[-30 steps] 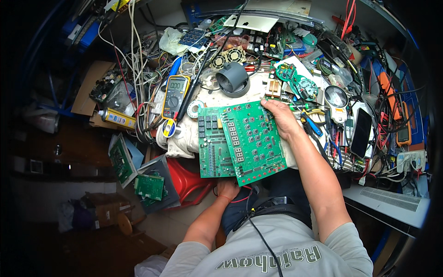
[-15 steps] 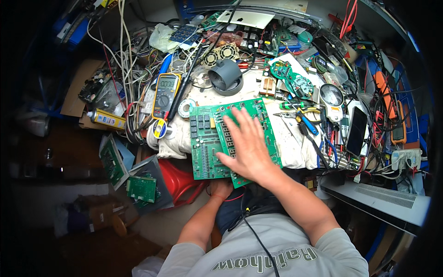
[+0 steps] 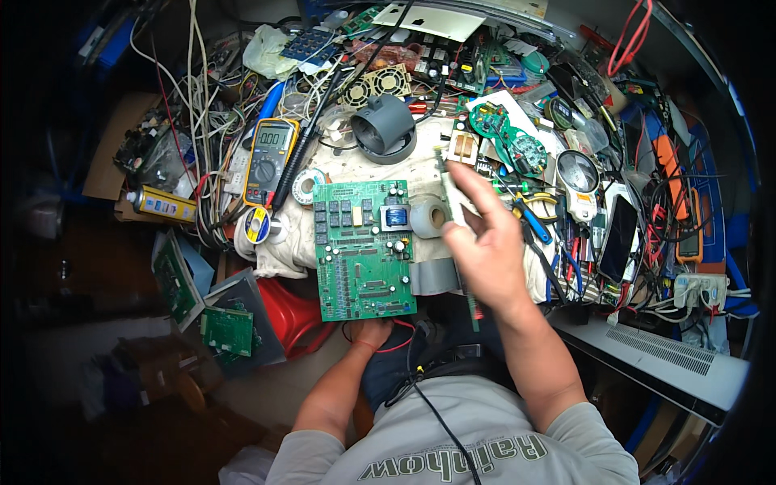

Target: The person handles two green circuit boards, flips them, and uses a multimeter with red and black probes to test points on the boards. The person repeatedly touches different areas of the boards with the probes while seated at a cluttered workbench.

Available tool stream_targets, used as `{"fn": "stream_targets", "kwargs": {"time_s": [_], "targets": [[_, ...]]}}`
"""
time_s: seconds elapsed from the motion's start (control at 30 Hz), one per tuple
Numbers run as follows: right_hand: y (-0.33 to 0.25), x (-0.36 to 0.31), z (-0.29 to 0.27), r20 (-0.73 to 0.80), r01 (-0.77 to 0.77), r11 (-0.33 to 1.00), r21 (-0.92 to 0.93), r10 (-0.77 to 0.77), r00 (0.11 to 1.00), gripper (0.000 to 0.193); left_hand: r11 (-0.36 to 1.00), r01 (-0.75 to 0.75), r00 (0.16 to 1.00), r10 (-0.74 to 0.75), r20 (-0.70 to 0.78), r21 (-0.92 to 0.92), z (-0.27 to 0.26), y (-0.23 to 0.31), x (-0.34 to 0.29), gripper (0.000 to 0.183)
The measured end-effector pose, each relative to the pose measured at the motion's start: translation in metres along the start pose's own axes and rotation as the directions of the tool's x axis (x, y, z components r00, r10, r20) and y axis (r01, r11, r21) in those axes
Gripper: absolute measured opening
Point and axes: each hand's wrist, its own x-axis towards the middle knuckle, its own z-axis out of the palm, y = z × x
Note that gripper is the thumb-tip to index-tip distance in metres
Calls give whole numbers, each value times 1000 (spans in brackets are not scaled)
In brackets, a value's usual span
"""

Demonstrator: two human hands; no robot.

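Observation:
A large green circuit board point(image 3: 368, 279) lies at the bench's front edge, with a blue-wound transformer point(image 3: 395, 217) at its upper right. My right hand point(image 3: 493, 263) grips a second circuit board point(image 3: 449, 192), tipped up so that mostly its edge shows. At the large board's lower edge is my left hand point(image 3: 373, 332); its fingers are hidden under the board, and a red wire point(image 3: 404, 325) runs beside it. Between the two boards sit a pale tape roll point(image 3: 427, 217) and a grey tape roll point(image 3: 434, 277).
A yellow multimeter point(image 3: 270, 162) lies at the left, near a solder spool point(image 3: 307, 187). Grey plastic pipe pieces point(image 3: 380, 133) stand behind the boards. Pliers point(image 3: 540, 206), a magnifier point(image 3: 577, 171) and a phone point(image 3: 621, 234) lie at the right. A red stool point(image 3: 295, 319) is below.
My right hand, spread over the second board before, has lifted it off the large board, moved it right and tipped it on edge. The transformer and tape rolls have come into sight.

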Motion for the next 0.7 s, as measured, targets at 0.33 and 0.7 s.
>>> {"fn": "stream_targets", "kwargs": {"time_s": [0.33, 0.7], "targets": [[-2, -9, -40, -67, -132, 947, 292, 158, 985, 60, 989, -143, 989, 145, 33, -40, 21, -15, 5, 31], [13, -14, -58, -167, -88, 895, 438, 177, 970, 55, 981, -185, 981, 181, 72, 58, 11, -9, 2, 43]]}}
